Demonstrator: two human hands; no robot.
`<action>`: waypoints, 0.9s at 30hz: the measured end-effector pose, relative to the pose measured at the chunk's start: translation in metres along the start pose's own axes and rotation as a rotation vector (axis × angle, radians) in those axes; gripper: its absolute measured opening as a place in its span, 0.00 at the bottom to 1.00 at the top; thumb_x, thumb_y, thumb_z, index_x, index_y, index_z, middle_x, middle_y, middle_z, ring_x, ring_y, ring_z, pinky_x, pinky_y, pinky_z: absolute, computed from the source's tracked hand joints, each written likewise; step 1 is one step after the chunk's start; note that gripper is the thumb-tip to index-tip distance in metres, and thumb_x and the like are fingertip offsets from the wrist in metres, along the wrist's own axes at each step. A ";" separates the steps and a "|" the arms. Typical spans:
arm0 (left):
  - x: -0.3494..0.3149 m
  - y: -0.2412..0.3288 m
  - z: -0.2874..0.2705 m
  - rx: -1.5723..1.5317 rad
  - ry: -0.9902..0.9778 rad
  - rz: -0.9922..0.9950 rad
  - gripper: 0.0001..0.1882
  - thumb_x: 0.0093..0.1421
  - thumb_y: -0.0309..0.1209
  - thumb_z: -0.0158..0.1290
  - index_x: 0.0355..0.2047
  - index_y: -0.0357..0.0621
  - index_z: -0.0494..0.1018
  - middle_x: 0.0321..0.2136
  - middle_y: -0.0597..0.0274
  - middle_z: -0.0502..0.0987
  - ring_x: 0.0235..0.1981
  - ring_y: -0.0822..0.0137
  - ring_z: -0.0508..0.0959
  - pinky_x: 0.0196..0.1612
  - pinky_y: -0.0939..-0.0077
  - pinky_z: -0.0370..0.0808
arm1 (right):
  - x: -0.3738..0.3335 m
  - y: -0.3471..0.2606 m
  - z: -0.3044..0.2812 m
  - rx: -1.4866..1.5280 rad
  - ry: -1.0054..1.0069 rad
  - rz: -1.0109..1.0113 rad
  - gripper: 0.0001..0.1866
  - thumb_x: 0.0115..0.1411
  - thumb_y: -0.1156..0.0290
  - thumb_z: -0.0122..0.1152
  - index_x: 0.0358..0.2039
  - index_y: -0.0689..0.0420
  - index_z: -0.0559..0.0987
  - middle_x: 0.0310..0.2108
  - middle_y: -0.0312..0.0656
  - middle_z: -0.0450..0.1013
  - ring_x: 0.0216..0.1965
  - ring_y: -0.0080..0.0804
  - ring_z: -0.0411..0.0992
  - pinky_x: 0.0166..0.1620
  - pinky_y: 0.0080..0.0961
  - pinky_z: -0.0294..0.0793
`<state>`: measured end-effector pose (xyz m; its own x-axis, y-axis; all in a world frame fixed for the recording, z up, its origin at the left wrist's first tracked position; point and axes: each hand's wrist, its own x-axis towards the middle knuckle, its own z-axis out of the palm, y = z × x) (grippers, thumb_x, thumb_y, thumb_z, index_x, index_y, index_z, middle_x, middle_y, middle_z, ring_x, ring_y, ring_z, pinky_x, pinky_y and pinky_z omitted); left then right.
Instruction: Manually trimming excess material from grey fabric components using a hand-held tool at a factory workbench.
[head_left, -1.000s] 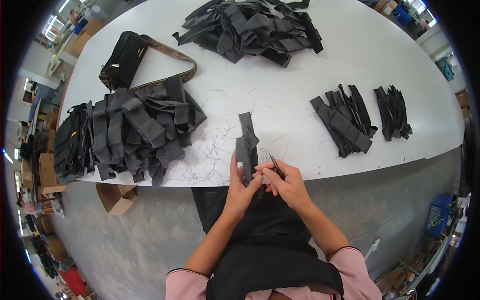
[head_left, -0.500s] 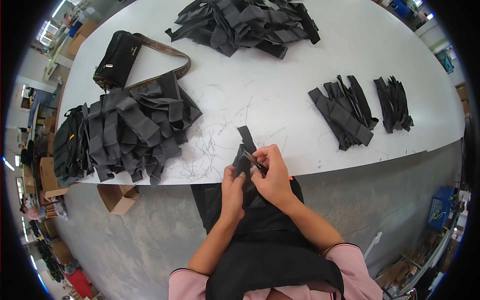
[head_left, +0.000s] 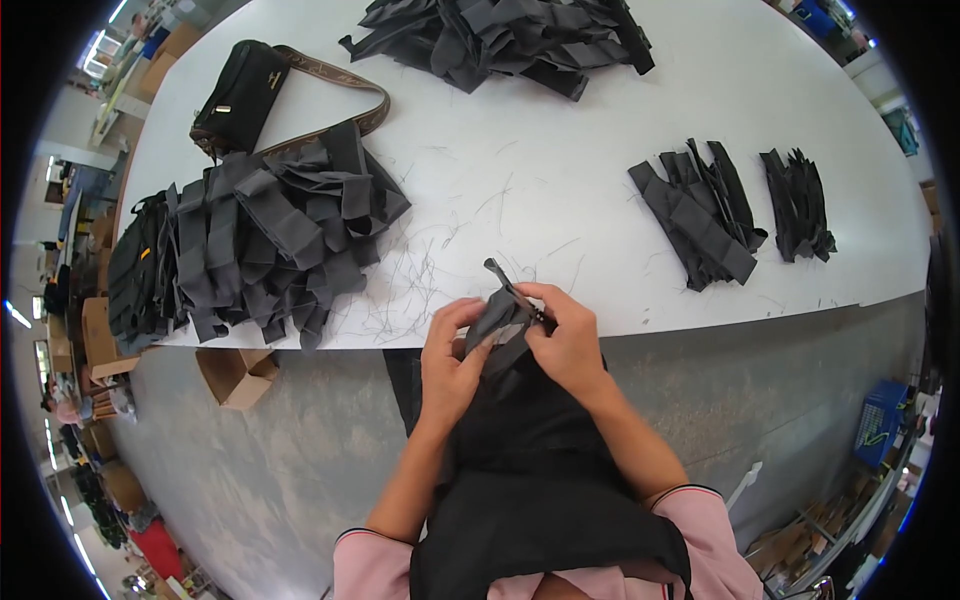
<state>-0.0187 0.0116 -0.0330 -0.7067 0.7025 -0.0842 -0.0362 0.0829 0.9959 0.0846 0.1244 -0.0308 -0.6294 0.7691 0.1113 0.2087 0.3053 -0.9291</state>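
At the near edge of the table my left hand [head_left: 452, 352] pinches a folded dark grey fabric strip [head_left: 492, 318] between thumb and fingers. One narrow end of the strip sticks up toward the table. My right hand [head_left: 568, 342] is closed around small dark thread snips [head_left: 538, 314], mostly hidden in the fingers, and its fingertips also touch the right side of the strip. Loose cut threads [head_left: 405, 300] lie scattered on the white table [head_left: 560, 190] just beyond my hands.
Left on the table is a big heap of grey strips [head_left: 280, 225], beside a black backpack [head_left: 140, 270] and a black shoulder bag [head_left: 240, 95]. Another heap [head_left: 500, 45] lies at the far side. Two smaller bundles [head_left: 695, 215] [head_left: 798, 205] rest to the right. An open cardboard box [head_left: 238, 378] stands below.
The strip has been turned and opened out between my hands, its upright end now shorter. My left hand has shifted slightly left, and the snips' blades no longer show clearly.
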 end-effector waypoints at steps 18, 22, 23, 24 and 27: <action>-0.004 0.021 -0.006 -0.278 0.036 -0.601 0.24 0.66 0.46 0.42 0.28 0.37 0.74 0.21 0.71 0.73 0.22 0.83 0.66 0.25 0.87 0.64 | -0.022 -0.036 -0.027 -0.193 -0.014 -0.063 0.18 0.48 0.74 0.64 0.41 0.56 0.74 0.32 0.38 0.67 0.23 0.31 0.68 0.25 0.24 0.68; -0.004 0.020 -0.007 -0.252 -0.032 -0.572 0.24 0.66 0.47 0.42 0.29 0.36 0.75 0.21 0.72 0.73 0.23 0.83 0.67 0.26 0.87 0.64 | -0.016 -0.042 -0.036 -0.378 -0.143 -0.294 0.17 0.46 0.77 0.63 0.40 0.55 0.75 0.31 0.37 0.68 0.22 0.30 0.67 0.25 0.24 0.67; -0.003 0.024 -0.007 -0.205 -0.051 -0.570 0.25 0.66 0.47 0.42 0.29 0.36 0.74 0.21 0.72 0.72 0.23 0.83 0.66 0.26 0.87 0.64 | -0.014 -0.041 -0.038 -0.442 -0.165 -0.384 0.17 0.45 0.78 0.63 0.39 0.55 0.76 0.31 0.36 0.68 0.22 0.30 0.68 0.26 0.24 0.66; -0.003 0.025 -0.006 -0.158 -0.070 -0.568 0.25 0.66 0.47 0.42 0.28 0.36 0.74 0.21 0.72 0.72 0.23 0.83 0.66 0.27 0.87 0.64 | -0.011 -0.040 -0.039 -0.443 -0.166 -0.383 0.17 0.45 0.78 0.63 0.39 0.55 0.76 0.31 0.36 0.68 0.22 0.30 0.68 0.26 0.24 0.66; -0.003 0.021 -0.013 -0.160 -0.125 -0.545 0.25 0.66 0.47 0.43 0.28 0.36 0.74 0.21 0.73 0.72 0.23 0.83 0.65 0.27 0.86 0.64 | -0.005 -0.039 -0.043 -0.507 -0.190 -0.507 0.17 0.43 0.79 0.60 0.37 0.55 0.78 0.29 0.36 0.68 0.23 0.27 0.68 0.25 0.23 0.64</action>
<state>-0.0265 0.0022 -0.0111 -0.4679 0.6670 -0.5799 -0.4846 0.3551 0.7994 0.1115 0.1327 0.0205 -0.8494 0.3684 0.3778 0.1493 0.8545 -0.4975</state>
